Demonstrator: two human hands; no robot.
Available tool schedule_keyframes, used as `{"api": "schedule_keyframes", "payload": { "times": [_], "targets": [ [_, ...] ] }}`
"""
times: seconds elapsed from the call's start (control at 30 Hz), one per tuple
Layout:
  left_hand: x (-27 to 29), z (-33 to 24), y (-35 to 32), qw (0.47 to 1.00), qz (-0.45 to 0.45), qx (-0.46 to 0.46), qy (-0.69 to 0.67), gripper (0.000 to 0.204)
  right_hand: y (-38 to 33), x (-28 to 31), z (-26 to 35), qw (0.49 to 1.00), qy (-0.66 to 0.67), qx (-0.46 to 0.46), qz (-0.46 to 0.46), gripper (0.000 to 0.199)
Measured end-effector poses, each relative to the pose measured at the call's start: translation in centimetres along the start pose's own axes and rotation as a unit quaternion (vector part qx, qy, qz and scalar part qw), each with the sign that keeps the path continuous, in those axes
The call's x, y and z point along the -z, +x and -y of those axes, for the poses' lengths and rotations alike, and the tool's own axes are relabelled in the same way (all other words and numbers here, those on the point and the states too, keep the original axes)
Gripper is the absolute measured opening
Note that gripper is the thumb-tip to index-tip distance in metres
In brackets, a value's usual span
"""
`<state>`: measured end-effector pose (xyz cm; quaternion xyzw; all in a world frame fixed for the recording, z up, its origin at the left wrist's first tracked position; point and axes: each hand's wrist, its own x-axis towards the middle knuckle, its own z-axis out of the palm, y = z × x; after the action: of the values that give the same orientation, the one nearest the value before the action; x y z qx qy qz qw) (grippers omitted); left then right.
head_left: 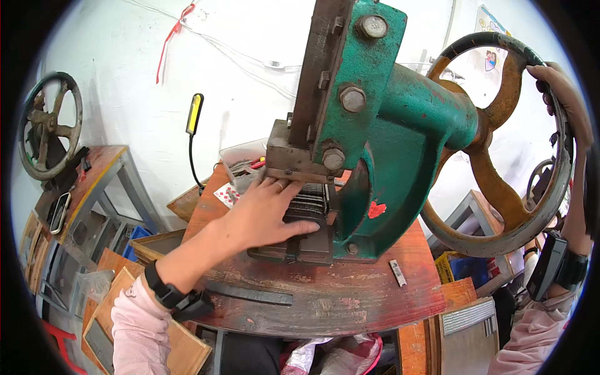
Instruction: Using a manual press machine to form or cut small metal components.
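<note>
A green hand press with bolted side plates stands on the wooden table. My left hand reaches beneath its steel ram block, palm down, thumb spread from the fingers. It rests over dark ridged metal strips on the press bed; the ram partly hides the fingertips, and I see nothing gripped. At the far right, my right hand is wrapped around the upper rim of the press's large handwheel, which has brown spokes and a worn grey rim.
A flat dark strip and a small metal piece lie on the table. Behind the press sit a plastic box and a yellow-black lamp. Another handwheel and a phone are on the left bench.
</note>
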<state>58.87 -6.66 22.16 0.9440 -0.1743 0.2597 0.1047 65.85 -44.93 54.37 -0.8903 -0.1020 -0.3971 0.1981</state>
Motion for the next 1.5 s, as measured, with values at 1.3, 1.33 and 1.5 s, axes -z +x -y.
{"api": "schedule_keyframes", "payload": {
  "times": [1.3, 1.33, 1.5],
  "targets": [
    [-5.9, -12.3, -11.1, 0.982, 0.133, -0.009, -0.136, 0.111, -10.6, -4.3, 0.6, 0.959, -0.062, 0.233, -0.145, 0.018],
    [-5.6, -12.1, -11.4, 0.975, 0.127, 0.013, -0.181, 0.110, -13.6, -5.0, 0.1, 0.937, -0.070, 0.283, -0.194, 0.020],
    [-5.7, -11.6, -12.3, 0.960, 0.112, 0.058, -0.249, 0.101, -31.8, -13.5, 0.2, 0.942, 0.158, 0.297, 0.012, 0.027]
  ]
}}
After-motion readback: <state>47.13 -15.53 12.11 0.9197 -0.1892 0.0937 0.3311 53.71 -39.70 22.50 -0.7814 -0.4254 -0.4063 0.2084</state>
